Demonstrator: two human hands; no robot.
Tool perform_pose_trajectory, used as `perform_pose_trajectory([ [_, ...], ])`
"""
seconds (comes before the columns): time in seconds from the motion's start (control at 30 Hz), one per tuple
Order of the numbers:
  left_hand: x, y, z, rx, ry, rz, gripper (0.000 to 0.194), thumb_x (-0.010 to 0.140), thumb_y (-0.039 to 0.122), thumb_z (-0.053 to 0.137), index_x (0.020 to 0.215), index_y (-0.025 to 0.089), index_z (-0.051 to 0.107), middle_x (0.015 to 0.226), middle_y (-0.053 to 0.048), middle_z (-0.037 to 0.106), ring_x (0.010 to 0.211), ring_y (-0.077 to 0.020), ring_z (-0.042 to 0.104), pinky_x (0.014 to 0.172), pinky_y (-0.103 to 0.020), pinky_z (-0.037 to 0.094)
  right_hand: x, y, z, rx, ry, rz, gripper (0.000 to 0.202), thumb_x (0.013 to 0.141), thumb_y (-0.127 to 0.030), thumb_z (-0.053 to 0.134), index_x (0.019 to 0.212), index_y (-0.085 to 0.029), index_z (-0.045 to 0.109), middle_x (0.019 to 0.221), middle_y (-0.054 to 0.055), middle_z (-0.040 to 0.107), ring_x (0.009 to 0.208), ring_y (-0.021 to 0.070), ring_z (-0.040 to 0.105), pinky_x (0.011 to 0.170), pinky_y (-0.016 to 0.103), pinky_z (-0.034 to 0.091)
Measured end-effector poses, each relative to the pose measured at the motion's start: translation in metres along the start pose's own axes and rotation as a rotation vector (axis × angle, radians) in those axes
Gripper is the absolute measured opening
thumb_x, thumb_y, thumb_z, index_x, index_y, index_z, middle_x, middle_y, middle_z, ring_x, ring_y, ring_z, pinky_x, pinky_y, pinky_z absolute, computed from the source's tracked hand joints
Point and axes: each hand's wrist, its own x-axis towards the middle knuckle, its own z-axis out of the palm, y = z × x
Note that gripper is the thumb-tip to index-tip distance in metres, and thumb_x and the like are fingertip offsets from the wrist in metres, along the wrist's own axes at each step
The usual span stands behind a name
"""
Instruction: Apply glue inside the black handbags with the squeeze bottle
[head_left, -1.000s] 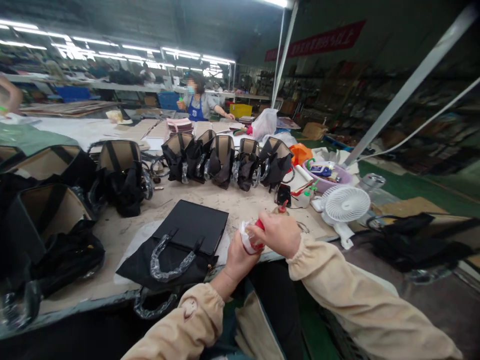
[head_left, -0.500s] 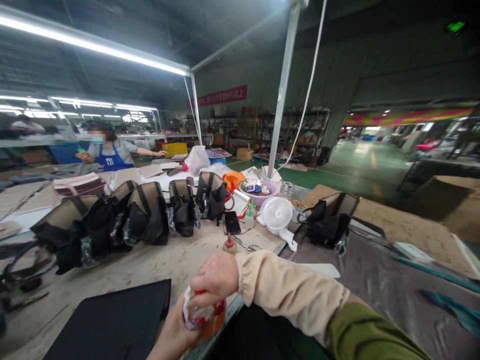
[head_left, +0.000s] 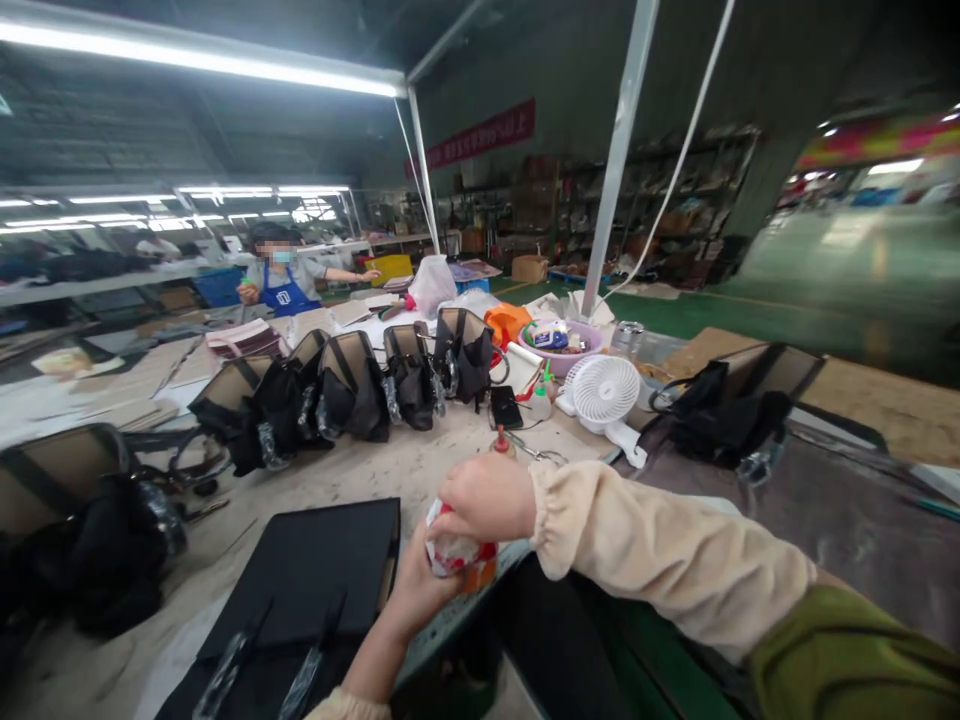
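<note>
At the table's front edge, my left hand is wrapped around a small red-and-white container, which is tilted. My right hand is closed over the container's top, thumb and fingers curled together; what sits between those fingers is hidden. Just left of my hands lies a flat black bag, its straps partly covered in clear plastic. Behind my right hand stands a small bottle with a red tip, beside a pair of scissors.
Several black bags stand in a row across the table, another bag at right. A white fan, a phone, a green-tipped bottle and a purple basin stand beyond my hands. A co-worker is across the table.
The view has swung left and down, so everything sits further right, and more of the flat bag with its straps shows. Both hands remain on the container.
</note>
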Motion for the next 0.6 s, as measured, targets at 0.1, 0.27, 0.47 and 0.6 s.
perform_pose_trajectory([
  [0.1,-0.003,0.002,0.001,0.064,0.038,-0.011,0.046,0.056,0.015,0.069,0.100,0.017,0.056,0.089,-0.004,0.065,0.080,-0.0228,0.063,0.070,-0.033,0.051,0.002,-0.002,-0.007,-0.017,-0.039,0.017,0.053,0.089,-0.059,0.048,0.081,-0.012,0.071,0.078,0.012,0.070,0.072,0.0238,0.066,0.055,0.029,0.040],
  [0.27,-0.003,0.001,-0.002,0.196,0.134,-0.005,0.051,0.057,0.018,0.072,0.104,0.018,0.053,0.092,-0.003,0.066,0.082,-0.0217,0.063,0.070,-0.031,0.050,0.007,0.001,-0.008,-0.025,-0.072,-0.099,0.030,0.089,-0.034,0.053,0.085,-0.009,0.069,0.084,0.013,0.069,0.074,0.0236,0.065,0.062,0.031,0.045],
  [0.47,0.012,-0.010,-0.019,0.198,0.287,-0.034,0.065,0.059,0.030,0.077,0.117,0.016,0.050,0.097,-0.004,0.067,0.087,-0.0229,0.065,0.077,-0.033,0.051,0.008,0.029,-0.026,0.082,0.215,-0.248,0.020,0.093,-0.023,0.050,0.102,-0.008,0.061,0.099,0.013,0.063,0.093,0.0197,0.060,0.082,0.034,0.049],
  [0.6,0.023,-0.015,-0.026,0.199,0.358,-0.043,0.066,0.056,0.031,0.079,0.115,0.015,0.053,0.095,-0.005,0.068,0.088,-0.0238,0.066,0.079,-0.035,0.052,-0.020,0.062,-0.019,0.428,0.669,0.051,0.027,0.090,-0.029,0.055,0.112,-0.014,0.056,0.103,0.009,0.061,0.096,0.0174,0.059,0.088,0.036,0.051],
])
